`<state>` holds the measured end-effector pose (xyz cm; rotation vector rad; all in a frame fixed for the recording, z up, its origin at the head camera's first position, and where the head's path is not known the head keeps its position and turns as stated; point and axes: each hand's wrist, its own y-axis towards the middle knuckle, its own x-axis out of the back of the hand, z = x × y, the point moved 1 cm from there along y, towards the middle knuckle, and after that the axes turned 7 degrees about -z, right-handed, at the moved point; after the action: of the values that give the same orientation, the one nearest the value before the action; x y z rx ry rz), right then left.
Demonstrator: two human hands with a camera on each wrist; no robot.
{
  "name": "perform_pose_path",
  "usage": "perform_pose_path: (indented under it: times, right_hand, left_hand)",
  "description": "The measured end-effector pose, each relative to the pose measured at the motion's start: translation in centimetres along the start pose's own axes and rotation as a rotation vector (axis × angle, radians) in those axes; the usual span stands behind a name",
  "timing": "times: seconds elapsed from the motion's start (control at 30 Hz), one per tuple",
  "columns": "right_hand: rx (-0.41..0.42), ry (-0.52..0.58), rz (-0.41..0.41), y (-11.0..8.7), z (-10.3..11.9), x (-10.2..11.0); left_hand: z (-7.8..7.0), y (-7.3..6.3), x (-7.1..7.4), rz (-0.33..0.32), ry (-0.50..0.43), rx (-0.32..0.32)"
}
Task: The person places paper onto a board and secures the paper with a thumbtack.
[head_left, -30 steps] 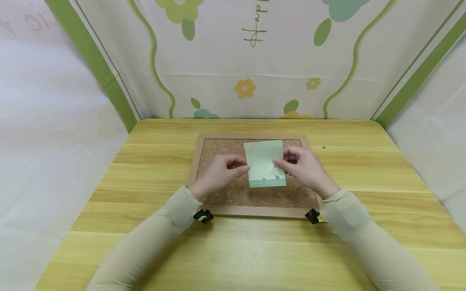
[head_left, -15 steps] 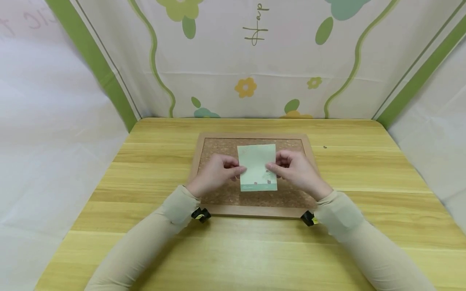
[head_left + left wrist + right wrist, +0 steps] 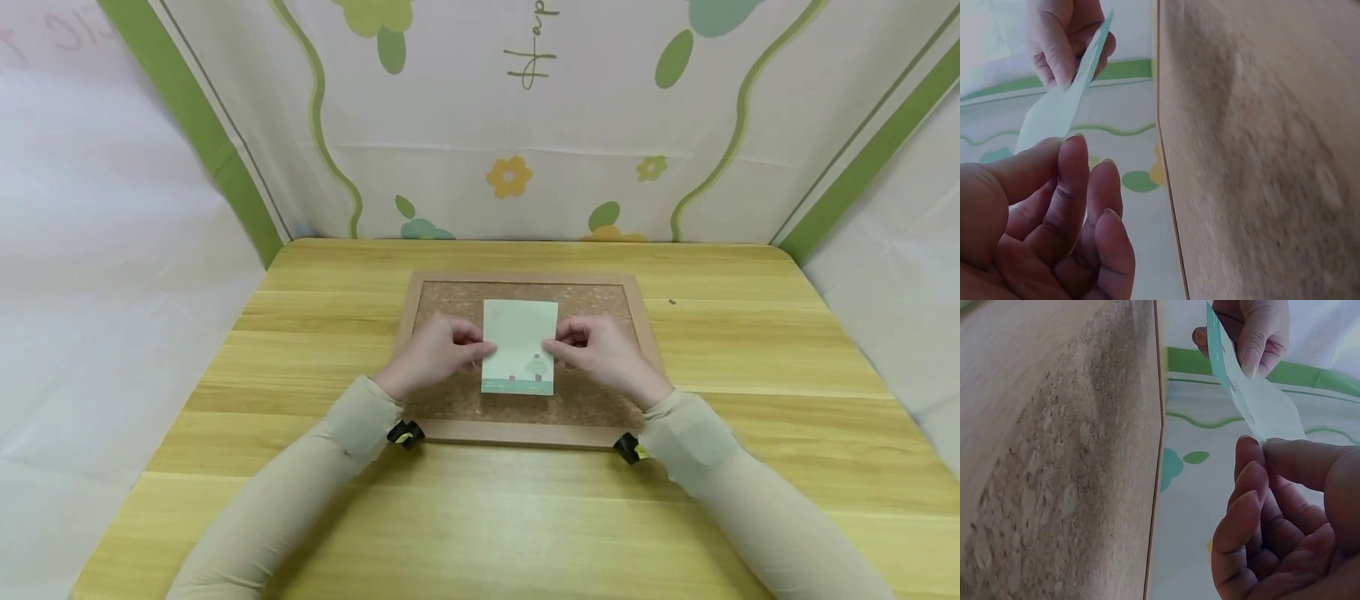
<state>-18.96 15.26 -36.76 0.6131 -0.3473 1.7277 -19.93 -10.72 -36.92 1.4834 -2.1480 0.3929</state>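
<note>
A pale cloth (image 3: 420, 108), printed with flowers, leaves, wavy green lines and handwriting-style lettering, is hung beyond the corkboard (image 3: 517, 434), and a wood-grain tabletop (image 3: 480, 517) is seen beneath and around the board. Over the middle of the corkboard, apart from its surface, a pale green paper sheet (image 3: 519, 329) is held up by both hands, its darker green band lying along the edge toward the board's near side. The sheet's left edge, above the left half of the corkboard, is pinched by the left hand (image 3: 435, 354), the thumb laid on the printed face and the index finger pressed behind; the other fingers are loosely bent. The opposite edge, above the board's right half, is pinched likewise by the right hand (image 3: 603, 354), thumb and index fingertip closed narrowly on the paper and the remaining fingers curled in. Both forearms, covered by beige sleeves (image 3: 292, 500), are slanted inward from the near side of the board, with the wrists held by its two near corners. Small black objects (image 3: 405, 433) are seen at those corners, one beside each cuff. Beyond the board's right edge, a small dark speck (image 3: 672, 302) is seen on the tabletop.
</note>
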Motion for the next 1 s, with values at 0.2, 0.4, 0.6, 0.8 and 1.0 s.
perform_pose_path:
  times: [0.2,0.4,0.6,0.8,1.0]
  right_hand:
    - [0.006,-0.052,0.019,0.6,-0.5,-0.7]
    - [0.005,-0.061,0.051,0.9,-1.0,-1.0]
    - [-0.005,-0.085,0.106,1.1,-1.4,-1.0]
    - [-0.014,-0.136,0.136,1.3,-1.7,-1.0]
    - [-0.05,-0.222,0.127,1.5,-1.6,-1.2]
  left_hand:
    - [0.8,0.4,0.1,0.005,0.098,-0.013]
    - [1.1,0.7,0.7,-0.059,0.255,-0.012]
    - [0.5,0.7,1.1,-0.083,0.451,-0.091]
    - [0.1,0.6,0.5,0.014,0.617,-0.207]
    - [0.3,0.7,-0.1,0.089,0.644,-0.208]
